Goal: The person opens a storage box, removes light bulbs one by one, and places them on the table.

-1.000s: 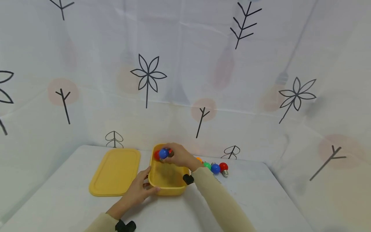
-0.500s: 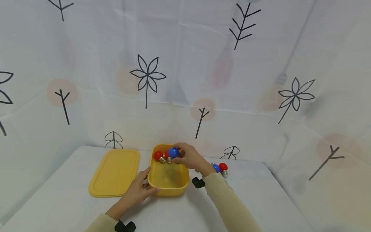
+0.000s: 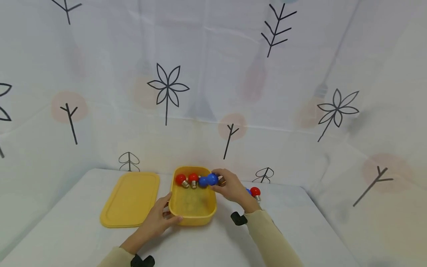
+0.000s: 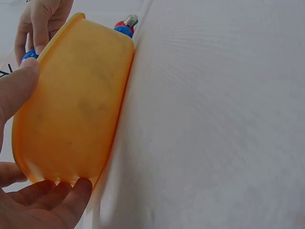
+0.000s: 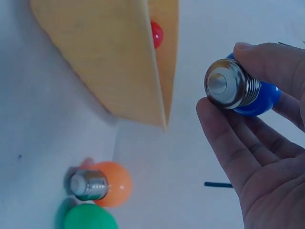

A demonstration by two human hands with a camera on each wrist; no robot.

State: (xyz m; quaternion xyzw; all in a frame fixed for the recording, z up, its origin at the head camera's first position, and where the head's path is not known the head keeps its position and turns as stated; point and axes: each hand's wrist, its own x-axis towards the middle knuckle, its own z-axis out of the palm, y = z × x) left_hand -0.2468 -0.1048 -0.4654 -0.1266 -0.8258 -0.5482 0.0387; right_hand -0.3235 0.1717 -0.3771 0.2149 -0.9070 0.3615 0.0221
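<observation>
My right hand pinches a blue light bulb above the right rim of the yellow box. In the right wrist view, the bulb's metal base sits between thumb and fingers. Inside the box's far end lie two red bulbs and another blue bulb. With thumb near the front and fingers round the left side, my left hand holds the box; the left wrist view shows its fingertips against the wall.
Left of the box lies a flat yellow lid. Beyond the right hand are a red bulb and a partly hidden blue one. The right wrist view also shows an orange bulb and a green bulb. A patterned cloth hangs behind the table.
My right hand has moved right, from over the box's far left to its right rim. A second red bulb and a blue bulb now lie in the box. The left hand stays put.
</observation>
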